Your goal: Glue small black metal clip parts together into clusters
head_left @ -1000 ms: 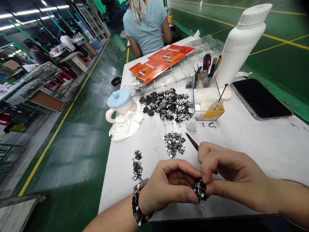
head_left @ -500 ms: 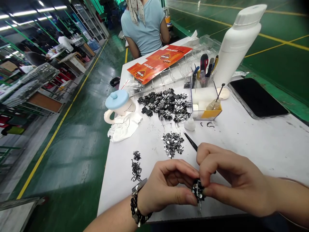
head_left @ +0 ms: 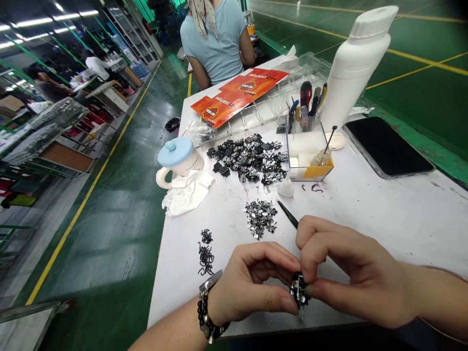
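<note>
A small black-and-silver metal part is pinched between my two hands near the table's front edge. My left hand grips it from the left with thumb and fingers. From the right, my right hand presses thumb and forefinger on the same part, and the fingertips hide some of it. Black tweezers lie just beyond my right hand, their rear end covered by it. Ahead of my left hand sits a pile of small silver pieces. Thin black curved pieces lie in heaps to its left.
Farther back are a heap of black-and-silver parts, a lidded mug on crumpled tissue, and a clear tool box. A white bottle and a phone stand right. A person sits beyond the table.
The view has shifted very slightly. Both hands keep their pinch on the small part, which looks almost the same.
</note>
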`<state>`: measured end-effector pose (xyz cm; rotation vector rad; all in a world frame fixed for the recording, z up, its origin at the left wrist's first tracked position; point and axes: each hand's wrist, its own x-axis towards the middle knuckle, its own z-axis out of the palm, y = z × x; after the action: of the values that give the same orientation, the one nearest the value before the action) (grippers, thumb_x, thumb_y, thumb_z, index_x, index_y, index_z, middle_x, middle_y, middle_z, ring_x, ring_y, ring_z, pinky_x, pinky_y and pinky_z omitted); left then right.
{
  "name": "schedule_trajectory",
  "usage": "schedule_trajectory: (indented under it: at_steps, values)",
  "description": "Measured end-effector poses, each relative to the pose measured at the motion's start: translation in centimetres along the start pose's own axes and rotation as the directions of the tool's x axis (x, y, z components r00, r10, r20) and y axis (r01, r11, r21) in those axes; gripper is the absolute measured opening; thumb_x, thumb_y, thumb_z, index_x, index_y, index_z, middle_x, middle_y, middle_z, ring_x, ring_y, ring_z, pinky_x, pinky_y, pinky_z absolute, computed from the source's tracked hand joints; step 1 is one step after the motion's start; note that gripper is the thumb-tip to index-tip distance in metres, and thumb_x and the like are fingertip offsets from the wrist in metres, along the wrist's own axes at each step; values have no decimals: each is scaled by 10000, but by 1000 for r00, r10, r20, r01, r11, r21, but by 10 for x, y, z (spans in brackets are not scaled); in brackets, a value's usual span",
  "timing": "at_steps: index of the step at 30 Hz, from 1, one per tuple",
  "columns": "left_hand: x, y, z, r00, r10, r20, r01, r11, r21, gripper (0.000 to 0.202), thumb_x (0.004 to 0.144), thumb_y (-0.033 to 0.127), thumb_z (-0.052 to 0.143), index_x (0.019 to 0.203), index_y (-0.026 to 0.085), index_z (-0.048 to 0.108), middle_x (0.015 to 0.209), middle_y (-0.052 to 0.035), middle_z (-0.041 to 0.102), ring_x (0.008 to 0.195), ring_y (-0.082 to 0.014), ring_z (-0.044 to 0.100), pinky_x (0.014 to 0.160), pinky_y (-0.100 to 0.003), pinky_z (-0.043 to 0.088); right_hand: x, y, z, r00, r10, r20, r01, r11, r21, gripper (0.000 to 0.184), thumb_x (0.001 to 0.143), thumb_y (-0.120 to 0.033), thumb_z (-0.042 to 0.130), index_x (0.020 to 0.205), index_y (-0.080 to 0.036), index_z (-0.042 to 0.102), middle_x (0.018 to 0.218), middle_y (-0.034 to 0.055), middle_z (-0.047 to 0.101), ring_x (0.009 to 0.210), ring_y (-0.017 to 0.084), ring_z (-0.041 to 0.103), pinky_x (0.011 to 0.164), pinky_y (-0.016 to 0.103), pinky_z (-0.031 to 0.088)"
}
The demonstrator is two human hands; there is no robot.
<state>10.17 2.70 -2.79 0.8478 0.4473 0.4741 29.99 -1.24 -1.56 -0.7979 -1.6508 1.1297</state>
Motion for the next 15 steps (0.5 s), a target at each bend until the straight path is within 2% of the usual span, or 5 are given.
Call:
schedule_trajectory:
  at_steps: [4, 8, 15]
  values:
    - [2, 0, 0, 999, 4, 34, -3, 1000, -30, 279, 609, 150, 835, 862, 137, 718, 881, -63, 686, 833, -154, 647, 773, -260, 530, 2, 0, -5, 993, 82, 86, -85, 996, 38, 110, 820, -181, 669, 910, -211, 613, 850, -2, 443, 734, 81, 486, 674, 208, 444]
    - [3, 1, 0, 998, -63, 17, 64, 998, -18, 266, 582, 161, 849, 813, 128, 720, 842, -55, 680, 797, -147, 636, 751, -252, 526, 3, -2, -10, 973, 125, 196, -131, 991, 17, 176, 850, -223, 640, 1023, -249, 666, 899, 23, 424, 789, 111, 479, 729, 260, 447]
    - [4, 0, 1, 990, -138, -40, 140, 989, 47, 311, 521, 215, 879, 760, 115, 707, 794, -47, 655, 748, -149, 611, 739, -278, 520, 4, -5, -11, 952, 149, 268, -162, 986, 30, 116, 864, -222, 608, 970, -221, 656, 911, 36, 426, 820, 132, 477, 758, 290, 456]
